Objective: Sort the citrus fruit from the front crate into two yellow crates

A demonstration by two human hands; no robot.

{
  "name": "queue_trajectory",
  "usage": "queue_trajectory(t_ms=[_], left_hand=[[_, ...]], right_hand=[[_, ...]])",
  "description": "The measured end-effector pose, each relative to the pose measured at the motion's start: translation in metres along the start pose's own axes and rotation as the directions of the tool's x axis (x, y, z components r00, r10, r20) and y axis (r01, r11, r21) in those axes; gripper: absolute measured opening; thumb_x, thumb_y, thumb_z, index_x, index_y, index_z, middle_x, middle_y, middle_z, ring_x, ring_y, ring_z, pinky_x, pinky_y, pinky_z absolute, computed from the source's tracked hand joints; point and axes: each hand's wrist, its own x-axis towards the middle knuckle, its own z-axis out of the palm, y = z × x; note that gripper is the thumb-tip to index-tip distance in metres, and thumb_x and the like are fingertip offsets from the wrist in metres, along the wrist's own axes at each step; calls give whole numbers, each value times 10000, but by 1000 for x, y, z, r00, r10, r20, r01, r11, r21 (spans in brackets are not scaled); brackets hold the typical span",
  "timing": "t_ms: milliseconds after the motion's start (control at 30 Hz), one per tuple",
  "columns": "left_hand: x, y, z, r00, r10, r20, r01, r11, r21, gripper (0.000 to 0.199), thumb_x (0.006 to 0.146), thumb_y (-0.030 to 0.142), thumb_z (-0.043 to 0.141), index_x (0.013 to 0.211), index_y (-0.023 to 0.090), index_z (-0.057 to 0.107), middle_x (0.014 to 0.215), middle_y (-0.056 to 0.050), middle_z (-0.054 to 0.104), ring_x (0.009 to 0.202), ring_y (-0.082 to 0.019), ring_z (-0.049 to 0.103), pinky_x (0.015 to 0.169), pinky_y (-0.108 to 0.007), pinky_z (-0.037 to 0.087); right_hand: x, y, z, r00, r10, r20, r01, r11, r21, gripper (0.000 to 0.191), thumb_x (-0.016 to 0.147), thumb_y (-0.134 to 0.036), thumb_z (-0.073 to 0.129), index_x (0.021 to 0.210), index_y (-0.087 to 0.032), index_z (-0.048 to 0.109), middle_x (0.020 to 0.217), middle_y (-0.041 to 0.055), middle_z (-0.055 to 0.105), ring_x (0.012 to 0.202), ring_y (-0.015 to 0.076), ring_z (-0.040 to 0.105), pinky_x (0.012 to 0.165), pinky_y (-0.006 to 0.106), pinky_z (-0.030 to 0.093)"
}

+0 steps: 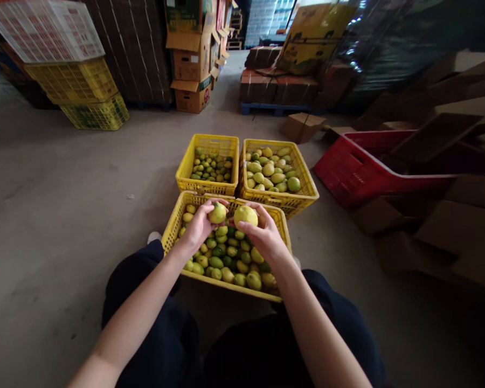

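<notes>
I see left hand (pixel 197 226) gripping a small yellow-green lemon (pixel 217 213), right hand (pixel 263 236) gripping a bigger yellow lemon (pixel 246 216), both mid-frame over near yellow lattice plastic crate (pixel 170 229). Cardboard boxes (pixel 191 64) up top; print unreadable.

Tilted red crate (pixel 359 170) on the concrete floor (pixel 64 205), stacked yellow crates (pixel 84 91), cardboard boxes (pixel 192 64), blue pallet (pixel 275 108)

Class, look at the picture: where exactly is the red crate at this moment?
In the head view the red crate lies tilted on the floor at the right, just beyond the far right yellow crate of fruit, among flattened cardboard.
</notes>
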Motion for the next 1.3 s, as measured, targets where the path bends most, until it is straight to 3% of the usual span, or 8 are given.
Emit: queue_trajectory(t_ms=[100,233,400,600,733,967,1133,1300], left_hand=[[1,-1,2,999,-31,-9,30,999,-40,206,826,280,458,826,155,622,783,-35,629,665,-122,531,619,-235,449],[3,-3,3,994,-106,-32,104,993,-61,201,825,291,465,780,154,605,711,-20,588,595,-105,489,566,-230,409],[7,-6,3,983,-160,-91,152,984,-92,184,837,301,480,784,168,594,702,-17,585,630,-116,514,537,-217,400],[11,-5,3,927,-323,-191,282,935,-212,252,873,222,339,881,156,582,753,-51,628,723,-159,611,618,-255,497],[9,-5,4,915,-354,-195,302,919,-252,284,916,195,321,981,113,586,775,-64,649,694,-149,635,647,-263,524],[11,-9,1,890,-406,-209,352,901,-253,305,980,249,390,1087,63,606,773,-85,690,608,-115,631,599,-209,527],[12,-13,-1,882,-435,-182,397,893,-212,376,991,369,376,985,87,625,686,-63,672,484,-84,579,481,-172,479],[12,-17,-1,907,-401,-129,383,913,-142,419,968,457,398,859,111,607,602,-39,619,402,-71,497,406,-166,401]], right_hand=[[-1,-1,3,999,50,21,-51,997,61,378,551,-204,828,861,-241,615,731,-37,644,638,144,604,628,271,515],[-2,-1,5,995,95,38,-98,990,97,341,565,-248,827,840,-219,628,751,-14,663,629,157,613,582,276,512],[3,6,1,995,101,19,-102,994,43,295,664,-387,786,844,-183,672,783,13,681,654,150,611,529,243,472],[10,15,-1,981,171,-90,-166,984,61,319,681,-484,746,785,-209,622,637,-33,625,471,109,518,365,216,352],[12,15,2,965,247,-90,-239,966,98,330,681,-501,737,761,-214,595,633,-19,663,429,116,517,350,230,376],[18,15,2,909,392,-143,-354,905,237,297,844,-455,589,750,-175,615,554,20,653,375,113,516,334,214,387],[18,18,1,891,420,-170,-369,890,266,372,911,-498,462,754,-182,582,523,31,633,337,115,499,292,202,352],[16,17,3,866,482,-137,-439,861,256,475,969,-510,248,756,-191,527,481,32,590,321,128,490,289,204,304]])
